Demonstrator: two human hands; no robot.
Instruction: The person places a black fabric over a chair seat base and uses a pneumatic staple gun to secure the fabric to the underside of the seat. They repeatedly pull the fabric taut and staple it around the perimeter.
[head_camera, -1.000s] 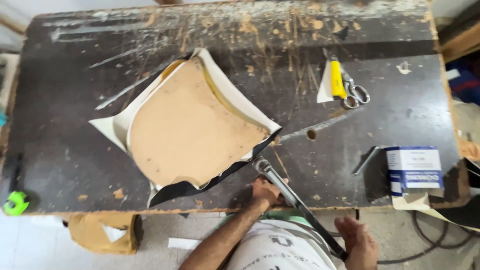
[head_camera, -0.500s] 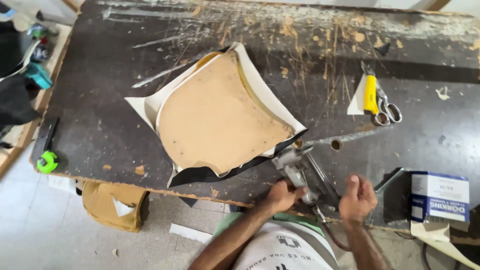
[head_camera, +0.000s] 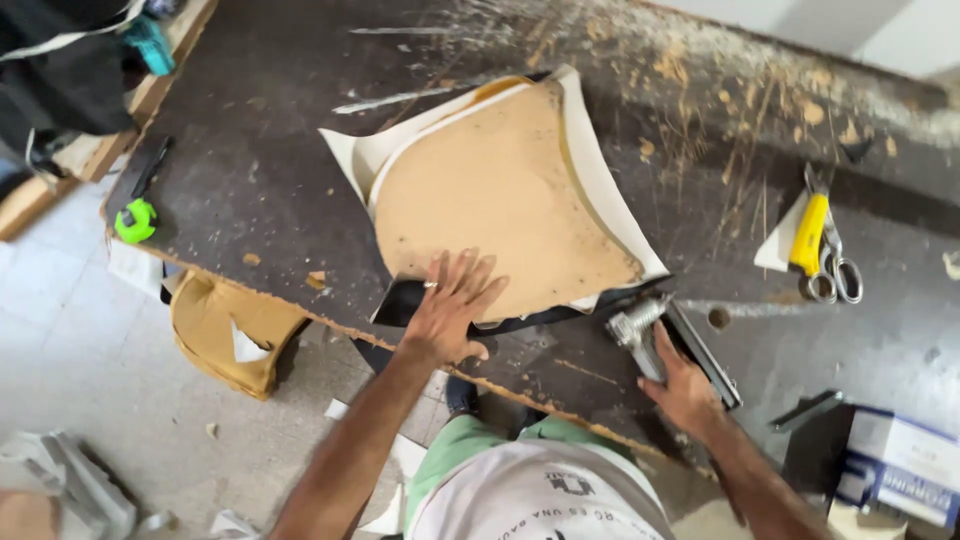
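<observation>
A tan wooden seat board (head_camera: 500, 195) lies face down on the dark worktable (head_camera: 260, 190), with cream upholstery material (head_camera: 590, 150) under it and a black strip (head_camera: 405, 298) along its near edge. My left hand (head_camera: 450, 305) presses flat, fingers spread, on the near edge of the board and the black strip. My right hand (head_camera: 685, 385) grips a metal staple gun (head_camera: 665, 335), whose nose points at the board's near right corner.
Yellow-handled pliers (head_camera: 808, 232) and scissors (head_camera: 835, 262) lie on the table at the right. A blue and white box (head_camera: 900, 465) sits at the lower right. A green tape measure (head_camera: 135, 218) is at the left edge. A tan cushion (head_camera: 225, 330) lies on the tiled floor.
My left hand left the staple gun and now presses flat on the board's near edge. My right hand took hold of the gun. The view shifted left.
</observation>
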